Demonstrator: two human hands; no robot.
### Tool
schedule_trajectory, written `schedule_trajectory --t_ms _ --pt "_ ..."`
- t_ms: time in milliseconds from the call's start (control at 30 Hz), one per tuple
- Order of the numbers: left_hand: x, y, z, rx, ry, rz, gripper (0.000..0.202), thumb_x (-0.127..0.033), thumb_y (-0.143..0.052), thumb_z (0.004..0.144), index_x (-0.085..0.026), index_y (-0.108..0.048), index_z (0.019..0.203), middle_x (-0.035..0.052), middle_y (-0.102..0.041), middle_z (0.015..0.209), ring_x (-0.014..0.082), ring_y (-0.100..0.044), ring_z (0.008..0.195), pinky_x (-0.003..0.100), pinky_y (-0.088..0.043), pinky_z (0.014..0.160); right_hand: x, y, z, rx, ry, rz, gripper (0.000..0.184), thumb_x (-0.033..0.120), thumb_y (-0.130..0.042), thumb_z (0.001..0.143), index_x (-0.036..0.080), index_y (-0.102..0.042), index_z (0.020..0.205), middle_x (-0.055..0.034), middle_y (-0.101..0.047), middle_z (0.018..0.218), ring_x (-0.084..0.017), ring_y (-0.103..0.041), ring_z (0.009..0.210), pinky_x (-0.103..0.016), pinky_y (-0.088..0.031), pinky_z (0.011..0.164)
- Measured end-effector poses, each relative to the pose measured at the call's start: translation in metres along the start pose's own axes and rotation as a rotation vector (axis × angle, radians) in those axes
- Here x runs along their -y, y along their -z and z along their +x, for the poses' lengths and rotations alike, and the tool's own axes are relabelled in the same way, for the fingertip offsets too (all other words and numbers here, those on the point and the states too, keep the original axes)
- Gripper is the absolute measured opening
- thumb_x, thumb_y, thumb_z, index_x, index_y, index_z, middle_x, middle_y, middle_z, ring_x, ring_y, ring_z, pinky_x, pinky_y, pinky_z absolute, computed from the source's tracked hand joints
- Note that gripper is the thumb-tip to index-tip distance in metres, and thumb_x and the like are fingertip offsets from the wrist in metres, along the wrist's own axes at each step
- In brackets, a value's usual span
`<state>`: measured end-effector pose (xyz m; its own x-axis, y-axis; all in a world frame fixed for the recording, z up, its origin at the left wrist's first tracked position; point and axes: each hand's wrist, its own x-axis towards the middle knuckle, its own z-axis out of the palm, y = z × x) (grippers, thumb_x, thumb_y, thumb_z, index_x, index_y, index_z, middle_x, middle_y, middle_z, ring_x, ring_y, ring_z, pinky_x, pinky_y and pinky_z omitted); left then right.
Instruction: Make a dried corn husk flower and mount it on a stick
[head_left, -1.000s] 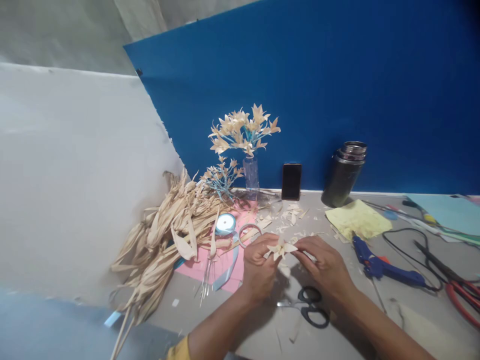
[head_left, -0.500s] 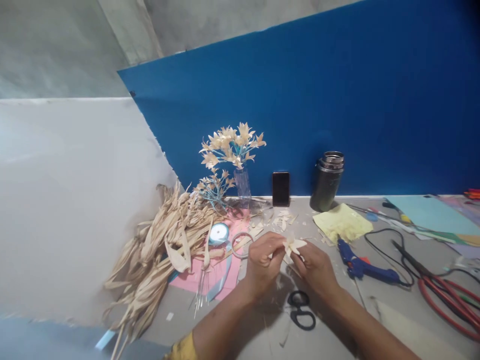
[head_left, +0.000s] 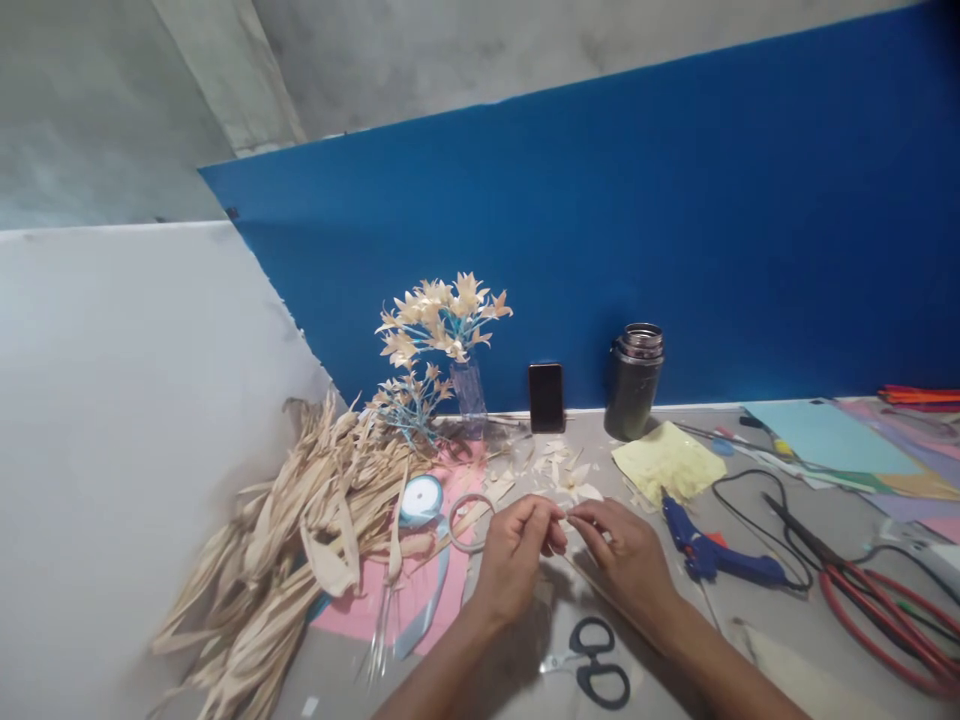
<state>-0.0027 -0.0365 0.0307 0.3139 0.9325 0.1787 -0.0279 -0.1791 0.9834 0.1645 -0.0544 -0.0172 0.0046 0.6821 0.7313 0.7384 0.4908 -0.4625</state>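
Note:
My left hand [head_left: 517,550] is closed, its thumb and fingertips pinched together in front of me. My right hand [head_left: 626,560] meets it in a pinch of its own, the fingertips almost touching. Something thin and pale seems to be between them, too small to make out. A cream flower [head_left: 576,484] with pointed petals shows just beyond the fingertips; whether they hold it or it lies on the table I cannot tell. Below the hands lie black-handled scissors [head_left: 598,665]. To their left is a pale ring [head_left: 453,530], perhaps a tape roll.
Dried husks [head_left: 330,510] cover the left, beside a ribbon spool [head_left: 420,499] on pink paper [head_left: 360,618]. Behind stand a vase of flowers [head_left: 469,395], a phone [head_left: 546,398] and a flask [head_left: 634,385]. At right lie a blue glue gun [head_left: 720,556] and red-handled shears [head_left: 862,610].
The flower was between my fingers and now shows beyond them. My hands have drawn nearer each other, fingertips meeting. The view has shifted, and more of the scissors shows.

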Motion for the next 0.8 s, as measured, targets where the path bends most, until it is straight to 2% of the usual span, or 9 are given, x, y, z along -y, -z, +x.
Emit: schedule_trajectory --t_ms 133,233,400,500,600,700,800 --pt "-0.014 0.003 0.0 -0.039 0.011 -0.164 0.054 -0.061 -0.049 0.095 -0.015 -0.062 0.071 0.0058 -0.065 0.064 0.0165 -0.061 0.062 0.028 -0.046 0.061 -0.003 0.001 0.0 -0.046 0.095 -0.069 0.028 0.029 -0.051 0.104 0.02 -0.067 0.083 -0.0031 -0.069 0.072 -0.019 -0.067 0.068 -0.028 -0.047 0.063" --pt "-0.024 0.008 0.001 -0.008 0.02 -0.218 0.053 -0.064 -0.054 0.09 -0.016 -0.061 0.07 0.0059 -0.065 0.065 0.0171 -0.061 0.063 0.028 -0.045 0.061 -0.004 0.001 -0.001 -0.01 0.121 -0.086 0.024 0.026 -0.052 0.103 0.02 -0.066 0.084 -0.0027 -0.069 0.072 -0.018 -0.066 0.068 -0.028 -0.046 0.063" --pt "-0.034 0.012 0.0 0.083 0.108 -0.173 0.032 -0.043 -0.069 0.08 -0.015 -0.064 0.067 0.0058 -0.066 0.064 0.015 -0.058 0.062 0.027 -0.044 0.064 -0.003 0.001 -0.002 0.023 0.129 -0.088 0.024 0.023 -0.052 0.102 0.02 -0.066 0.083 -0.0022 -0.067 0.07 -0.018 -0.064 0.067 -0.028 -0.044 0.062" --pt "-0.036 0.011 0.0 0.068 0.165 -0.2 0.02 -0.033 -0.066 0.076 -0.015 -0.066 0.066 0.0054 -0.067 0.064 0.0148 -0.058 0.061 0.027 -0.044 0.065 -0.001 0.003 -0.001 0.063 0.127 -0.055 0.022 0.022 -0.053 0.101 0.021 -0.066 0.083 -0.0027 -0.069 0.073 -0.018 -0.065 0.068 -0.029 -0.046 0.063" --pt "-0.036 0.009 0.001 0.043 0.228 -0.239 0.017 -0.029 -0.063 0.074 -0.016 -0.065 0.064 0.0044 -0.065 0.061 0.0151 -0.058 0.06 0.028 -0.044 0.064 0.006 0.006 0.001 0.081 0.096 0.011 0.012 0.023 -0.057 0.099 0.02 -0.067 0.093 -0.0047 -0.073 0.082 -0.02 -0.068 0.075 -0.03 -0.051 0.067" --pt "-0.037 0.006 0.0 0.047 0.27 -0.217 0.015 -0.026 -0.062 0.072 -0.016 -0.065 0.061 0.004 -0.063 0.058 0.0139 -0.055 0.057 0.028 -0.042 0.062 0.016 0.011 0.005 0.007 0.066 0.092 0.014 0.022 -0.058 0.097 0.02 -0.068 0.105 -0.0064 -0.075 0.088 -0.021 -0.07 0.079 -0.031 -0.055 0.07" --pt "-0.038 0.001 -0.002 0.09 0.306 -0.199 0.014 -0.025 -0.062 0.071 -0.016 -0.065 0.06 0.0044 -0.063 0.058 0.0139 -0.054 0.057 0.028 -0.04 0.06 0.024 0.017 0.01 -0.091 0.067 0.162 0.017 0.016 -0.056 0.095 0.022 -0.071 0.103 -0.0058 -0.076 0.086 -0.02 -0.072 0.078 -0.031 -0.057 0.07"
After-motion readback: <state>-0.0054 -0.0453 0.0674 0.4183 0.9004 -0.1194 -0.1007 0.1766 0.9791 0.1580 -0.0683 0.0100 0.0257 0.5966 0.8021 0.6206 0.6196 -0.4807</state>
